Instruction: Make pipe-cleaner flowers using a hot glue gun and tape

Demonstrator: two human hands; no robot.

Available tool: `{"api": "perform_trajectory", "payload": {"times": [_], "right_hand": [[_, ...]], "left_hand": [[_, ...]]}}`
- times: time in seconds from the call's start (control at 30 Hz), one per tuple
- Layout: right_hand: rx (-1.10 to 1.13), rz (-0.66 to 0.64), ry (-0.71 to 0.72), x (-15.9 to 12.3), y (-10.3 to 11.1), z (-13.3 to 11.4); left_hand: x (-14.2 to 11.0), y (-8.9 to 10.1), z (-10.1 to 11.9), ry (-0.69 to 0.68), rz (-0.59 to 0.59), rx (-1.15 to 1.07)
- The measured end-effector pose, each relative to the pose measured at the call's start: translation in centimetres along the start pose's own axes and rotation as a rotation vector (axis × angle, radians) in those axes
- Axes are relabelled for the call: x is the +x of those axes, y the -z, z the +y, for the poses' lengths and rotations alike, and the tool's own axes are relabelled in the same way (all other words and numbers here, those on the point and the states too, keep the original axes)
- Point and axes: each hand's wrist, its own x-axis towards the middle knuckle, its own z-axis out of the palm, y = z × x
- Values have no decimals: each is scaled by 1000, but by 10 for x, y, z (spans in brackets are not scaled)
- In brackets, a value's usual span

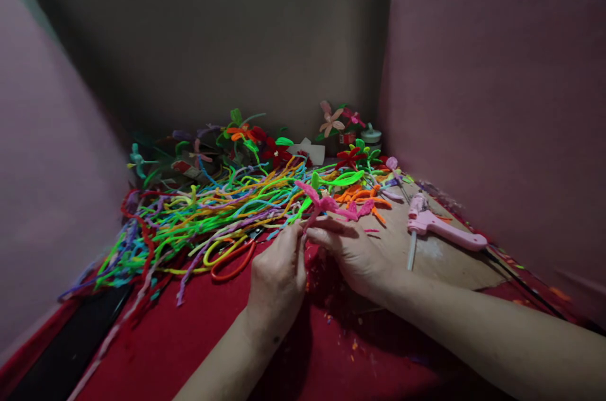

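Front and centre in the head view, up comes the pink flower (326, 203), right between my hands: left hand (279, 265) pinching its stem, right hand (350, 252) with thumb and fingers closed on it just beside. Petals are shaped and spread, so I'd call the bloom mostly made; whether the stem is secured, my fingers hide. Behind it, more flowers (331, 121) sit near the wall (213, 41), looking complete to me. Plenty unused, though: loose strands (203, 222) heaped leftward, scissors (230, 267) at the near edge, glue gun (440, 228) resting on cardboard (454, 265).
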Motion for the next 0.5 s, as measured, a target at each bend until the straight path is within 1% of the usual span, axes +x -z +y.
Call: {"api": "perform_trajectory", "payload": {"times": [0.1, 0.17, 0.2, 0.27, 0.37, 0.5], "right_hand": [[-86, -133, 88, 0, 2, -2], [-135, -195, 105, 1, 3, -3], [-147, -202, 102, 1, 3, -3], [-144, -172, 89, 1, 3, -3], [-92, -110, 32, 2, 2, -3], [5, -100, -60, 5, 2, -3]], "left_hand": [[2, 3, 2, 83, 5, -90], [3, 5, 3, 127, 1, -139], [3, 6, 3, 151, -10, -165], [3, 6, 4, 225, -46, -240], [2, 7, 4, 404, -110, -419], [4, 8, 4, 614, -167, -692]]}}
